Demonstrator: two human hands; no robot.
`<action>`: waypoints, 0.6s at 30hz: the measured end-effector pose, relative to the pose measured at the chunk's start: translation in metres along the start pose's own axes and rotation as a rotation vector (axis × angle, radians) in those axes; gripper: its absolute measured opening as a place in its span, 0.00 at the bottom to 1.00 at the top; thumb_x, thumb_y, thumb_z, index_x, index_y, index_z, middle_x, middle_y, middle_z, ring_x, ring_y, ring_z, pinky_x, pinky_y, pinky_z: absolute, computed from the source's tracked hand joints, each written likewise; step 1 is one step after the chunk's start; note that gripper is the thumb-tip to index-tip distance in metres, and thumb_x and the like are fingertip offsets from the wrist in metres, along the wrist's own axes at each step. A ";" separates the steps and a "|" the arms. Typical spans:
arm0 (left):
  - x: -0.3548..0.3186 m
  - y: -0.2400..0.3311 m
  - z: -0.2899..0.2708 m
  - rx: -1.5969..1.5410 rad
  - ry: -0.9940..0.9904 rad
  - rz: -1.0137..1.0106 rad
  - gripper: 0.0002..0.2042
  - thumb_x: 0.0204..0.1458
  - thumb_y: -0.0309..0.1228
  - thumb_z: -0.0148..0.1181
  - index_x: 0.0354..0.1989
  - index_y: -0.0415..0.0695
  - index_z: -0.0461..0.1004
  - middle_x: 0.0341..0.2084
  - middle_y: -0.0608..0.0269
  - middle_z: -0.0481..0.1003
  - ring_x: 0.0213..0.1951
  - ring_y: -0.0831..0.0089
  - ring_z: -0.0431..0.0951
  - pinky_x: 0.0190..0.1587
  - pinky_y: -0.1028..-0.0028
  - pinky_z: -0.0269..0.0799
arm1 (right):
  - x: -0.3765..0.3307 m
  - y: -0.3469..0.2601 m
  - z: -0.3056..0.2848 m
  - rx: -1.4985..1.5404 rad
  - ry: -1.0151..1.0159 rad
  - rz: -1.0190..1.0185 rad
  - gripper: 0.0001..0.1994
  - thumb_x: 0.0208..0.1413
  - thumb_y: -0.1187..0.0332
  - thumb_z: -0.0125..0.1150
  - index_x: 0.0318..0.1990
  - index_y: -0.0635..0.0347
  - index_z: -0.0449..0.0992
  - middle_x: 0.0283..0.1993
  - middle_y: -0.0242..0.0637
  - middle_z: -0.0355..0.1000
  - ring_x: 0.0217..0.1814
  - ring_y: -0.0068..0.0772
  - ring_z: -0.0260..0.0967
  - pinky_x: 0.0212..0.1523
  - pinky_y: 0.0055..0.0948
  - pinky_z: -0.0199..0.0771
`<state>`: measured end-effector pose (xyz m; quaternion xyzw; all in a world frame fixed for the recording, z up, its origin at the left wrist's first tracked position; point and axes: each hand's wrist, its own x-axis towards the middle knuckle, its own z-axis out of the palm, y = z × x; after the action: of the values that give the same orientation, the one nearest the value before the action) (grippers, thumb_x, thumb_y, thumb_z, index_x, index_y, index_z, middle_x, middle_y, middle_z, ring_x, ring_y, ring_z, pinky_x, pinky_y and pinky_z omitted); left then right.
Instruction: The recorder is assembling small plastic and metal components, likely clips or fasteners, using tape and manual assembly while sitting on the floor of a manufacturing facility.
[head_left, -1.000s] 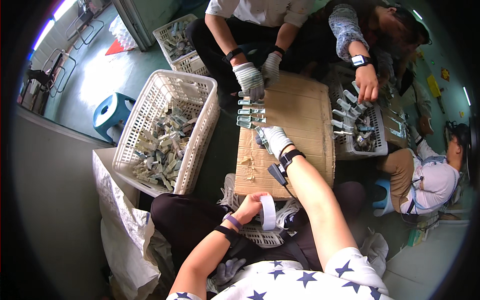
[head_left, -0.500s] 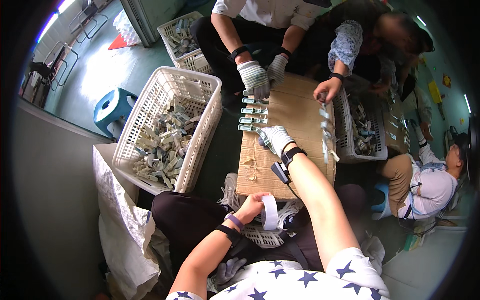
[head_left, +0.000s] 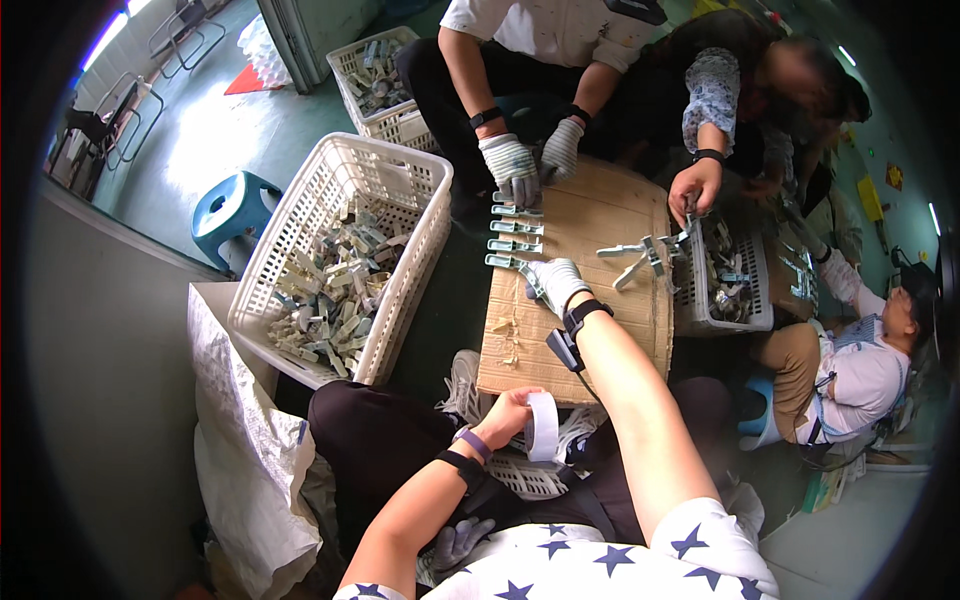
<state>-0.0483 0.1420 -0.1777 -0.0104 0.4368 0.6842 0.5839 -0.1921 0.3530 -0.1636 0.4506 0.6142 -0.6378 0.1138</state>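
My left hand point(head_left: 510, 415) is bare and closed around a roll of white tape point(head_left: 543, 427) in front of my knees. My right hand point(head_left: 560, 281) wears a striped white glove and reaches to the left edge of a cardboard sheet point(head_left: 580, 345). Its fingers are closed on a pale green clip point(head_left: 536, 287), mostly covered by the glove. Just beyond it, several pale green clips point(head_left: 516, 228) sit in a row along that edge. A co-worker's gloved hand point(head_left: 512, 168) touches the far end of the row.
To the left stands a white basket point(head_left: 400, 290) of loose clips; another basket point(head_left: 685, 290) is at the right. A second co-worker's bare hand point(head_left: 695, 187) dangles a cluster of clips point(head_left: 645, 262) over the cardboard's right side. A blue stool point(head_left: 232, 215) stands at far left.
The co-worker's clip cluster, hanging in a line at the cardboard's right edge before, has swung left over the cardboard and spread out. That co-worker's hand moved right. My hands hold about the same places.
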 end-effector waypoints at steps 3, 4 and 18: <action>0.002 0.002 0.003 0.016 0.036 -0.022 0.10 0.52 0.18 0.53 0.42 0.41 0.75 0.31 0.71 0.76 0.32 0.82 0.75 0.35 0.80 0.70 | 0.017 0.010 -0.001 -0.117 0.052 -0.030 0.14 0.51 0.60 0.57 0.27 0.64 0.75 0.23 0.46 0.74 0.22 0.36 0.73 0.21 0.31 0.69; 0.002 0.003 0.004 0.024 0.062 -0.038 0.10 0.52 0.19 0.53 0.42 0.41 0.75 0.32 0.70 0.76 0.32 0.82 0.74 0.34 0.80 0.70 | 0.021 0.014 0.000 -0.318 0.086 -0.137 0.15 0.54 0.59 0.56 0.30 0.66 0.73 0.23 0.43 0.73 0.21 0.34 0.72 0.21 0.31 0.70; -0.001 0.001 0.003 0.065 0.079 0.015 0.08 0.54 0.21 0.51 0.39 0.46 0.75 0.28 0.71 0.76 0.28 0.81 0.76 0.28 0.79 0.72 | -0.022 0.020 -0.001 -0.579 0.232 -0.355 0.21 0.56 0.55 0.54 0.47 0.62 0.61 0.42 0.53 0.72 0.45 0.54 0.71 0.44 0.43 0.69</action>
<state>-0.0478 0.1430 -0.1750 -0.0151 0.4815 0.6729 0.5613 -0.1655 0.3403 -0.1609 0.3551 0.8471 -0.3917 0.0536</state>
